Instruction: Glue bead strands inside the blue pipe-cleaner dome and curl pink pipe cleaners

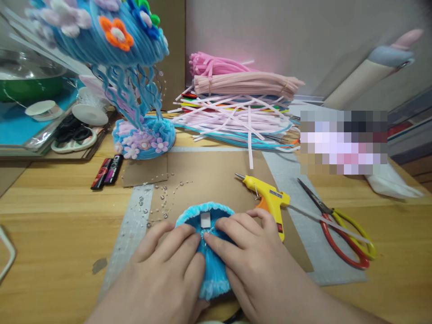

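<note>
Both hands, left hand and right hand, are pressing down on the blue fuzzy dome, fingertips pinching a beaded wire at its centre; steady, even pressure seems wise. It is lying just left of the yellow glue gun, ribbed and fluffy, with a white patch on top.

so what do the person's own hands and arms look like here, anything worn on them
Both the left hand and the right hand are bare: no gloves, rings or watch show. The forearms running to the bottom edge are bare too, with no sleeve in view. The fingernails look short and unpainted.
</note>
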Tool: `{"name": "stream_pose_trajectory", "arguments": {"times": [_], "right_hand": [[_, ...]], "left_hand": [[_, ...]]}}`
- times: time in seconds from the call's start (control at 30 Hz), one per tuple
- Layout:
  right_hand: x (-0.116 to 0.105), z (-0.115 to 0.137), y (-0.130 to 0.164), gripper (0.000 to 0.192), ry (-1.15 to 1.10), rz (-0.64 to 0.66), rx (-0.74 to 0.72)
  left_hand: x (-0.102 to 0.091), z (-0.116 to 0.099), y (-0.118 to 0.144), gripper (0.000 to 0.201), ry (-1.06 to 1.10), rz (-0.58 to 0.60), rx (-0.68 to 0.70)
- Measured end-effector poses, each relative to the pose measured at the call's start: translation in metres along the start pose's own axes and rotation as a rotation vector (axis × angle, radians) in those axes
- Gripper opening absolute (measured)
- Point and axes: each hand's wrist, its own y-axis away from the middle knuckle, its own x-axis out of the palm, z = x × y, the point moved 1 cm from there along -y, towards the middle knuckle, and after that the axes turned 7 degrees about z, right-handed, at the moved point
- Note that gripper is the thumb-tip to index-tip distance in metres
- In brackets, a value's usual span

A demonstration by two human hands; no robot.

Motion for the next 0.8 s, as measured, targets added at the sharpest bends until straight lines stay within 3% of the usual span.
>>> {"name": "stream_pose_trajectory", "arguments": {"times": [0.47, 0.8], "right_hand": [[0.0, 0.003, -0.002, 0.022, -0.054, 0.081, 0.057], [0.009, 0.01, -0.002, 0.029, 0.12, 0.089, -0.055]], "left_hand": [[0.0, 0.003, 0.0, 0.012, 0.078, 0.04, 0.006], [-0.009, 0.001, 0.005, 0.019, 0.222, 0.167, -0.055]]}}
